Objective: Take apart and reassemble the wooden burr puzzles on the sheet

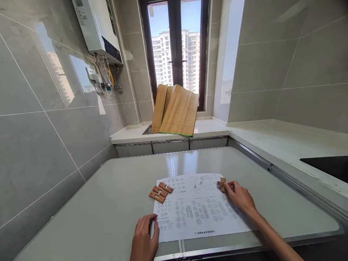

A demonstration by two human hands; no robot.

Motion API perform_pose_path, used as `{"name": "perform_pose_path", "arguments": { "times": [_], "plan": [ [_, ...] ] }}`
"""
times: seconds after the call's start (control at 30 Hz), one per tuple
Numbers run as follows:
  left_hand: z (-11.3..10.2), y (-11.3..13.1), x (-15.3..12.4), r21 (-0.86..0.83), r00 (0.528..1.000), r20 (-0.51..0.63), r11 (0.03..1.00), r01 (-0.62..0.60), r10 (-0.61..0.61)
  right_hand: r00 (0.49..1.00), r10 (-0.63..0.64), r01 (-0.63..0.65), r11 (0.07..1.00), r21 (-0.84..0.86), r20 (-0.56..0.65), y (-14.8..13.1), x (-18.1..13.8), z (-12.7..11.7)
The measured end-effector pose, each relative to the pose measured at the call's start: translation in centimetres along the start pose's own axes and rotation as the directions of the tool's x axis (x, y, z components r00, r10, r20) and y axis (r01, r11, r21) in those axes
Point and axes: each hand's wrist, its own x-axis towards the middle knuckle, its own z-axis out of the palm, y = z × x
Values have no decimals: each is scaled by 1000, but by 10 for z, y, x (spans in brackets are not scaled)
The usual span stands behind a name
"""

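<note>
Two hands logged, fingers first.

1. Right hand (240, 197): I see thumb and fingertips pinched on the wooden puzzle cluster (222, 184), at 2 o'clock from the sheet's centre. The other fingers are curled close beside it.
2. Wooden puzzle cluster: small, tan, square-edged bars crossed into a knot that rests on the sheet's far right corner. One bar runs 12 to 6 and a shorter stub points to 9. It is too small for me to tell how many bars it has.
3. Left hand (144, 237): palm down, fingers held together and bent, with the tips pressing the sheet's near left corner at 7 o'clock. It holds nothing.
4. Loose wooden pieces (160, 192): about three flat, notched, tan slabs lying side by side and touching, at 10 o'clock on the sheet's left edge. Their long axes run roughly 10 to 4. They lie well apart from the cluster.
5. Instruction sheet (198, 214): white paper lying flat, printed with rows of small grey diagrams.
6. Table (114, 203): pale grey, smooth and matte, with a seam running 12 to 6.
7. Room: glossy grey wall tiles, with a white counter (285, 139) at 1 to 3 o'clock. A ribbed bamboo mat (178, 112) leans at 12 below a dark-framed window (176, 40). A white water heater (95, 27) hangs at 11.
</note>
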Motion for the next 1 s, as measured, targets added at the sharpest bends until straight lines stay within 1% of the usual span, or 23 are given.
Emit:
{"name": "perform_pose_path", "arguments": {
  "times": [0.1, 0.17, 0.2, 0.23, 0.27, 0.3, 0.37, 0.43, 0.5, 0.53, 0.6, 0.67, 0.7, 0.73, 0.77, 0.87, 0.93, 1.0],
  "plan": [
    [-2, 2, -1, -19, 1000, -7, 1000, 2, -2, 992, -91, 78, 986, 145, 88, -14, -14, 2],
    [-3, 8, -2, -42, 1000, -18, 999, -26, 25, 972, -166, 116, 956, 271, 169, -31, -32, 2],
    [-3, 15, -2, -63, 999, -18, 997, -44, 43, 948, -213, 97, 901, 423, 235, -41, -43, 2],
    [-2, 23, -2, -98, 998, -13, 993, -60, 59, 918, -264, 67, 840, 538, 298, -52, -55, 1],
    [0, 33, -2, -144, 997, 18, 987, -68, 71, 891, -304, 38, 790, 612, 336, -63, -66, 0],
    [2, 45, -1, -195, 995, 76, 980, -52, 68, 864, -339, 11, 753, 658, 373, -75, -78, -2],
    [8, 72, 3, -309, 979, 199, 951, 14, 50, 817, -384, -45, 701, 712, 430, -96, -98, -4],
    [14, 98, 10, -428, 942, 329, 900, 82, 70, 779, -424, -94, 650, 754, 462, -111, -112, -4],
    [17, 119, 16, -524, 902, 412, 844, 116, 132, 743, -446, -143, 623, 769, 499, -120, -121, -2],
    [18, 126, 18, -551, 891, 427, 826, 120, 155, 723, -462, -156, 615, 773, 514, -122, -123, -1],
    [17, 133, 22, -557, 891, 432, 818, 142, 140, 675, -504, -146, 625, 767, 539, -124, -125, 0],
    [14, 135, 23, -534, 894, 433, 832, 152, 115, 625, -540, -85, 670, 737, 564, -125, -125, -2],
    [13, 134, 23, -522, 895, 433, 840, 151, 108, 611, -550, -32, 702, 712, 570, -125, -125, -3],
    [12, 133, 23, -513, 895, 433, 846, 147, 108, 611, -556, 33, 729, 684, 563, -125, -125, -4],
    [11, 132, 22, -509, 895, 432, 849, 140, 112, 626, -564, 106, 746, 658, 539, -125, -125, -3],
    [12, 132, 20, -512, 908, 400, 852, 109, 124, 705, -583, 294, 758, 583, 403, -124, -127, 3],
    [15, 133, 18, -510, 933, 342, 856, 82, 115, 767, -564, 351, 769, 535, 306, -122, -129, 11],
    [19, 133, 15, -509, 956, 276, 859, 59, 98, 813, -537, 376, 779, 501, 226, -120, -130, 19]
  ]
}}
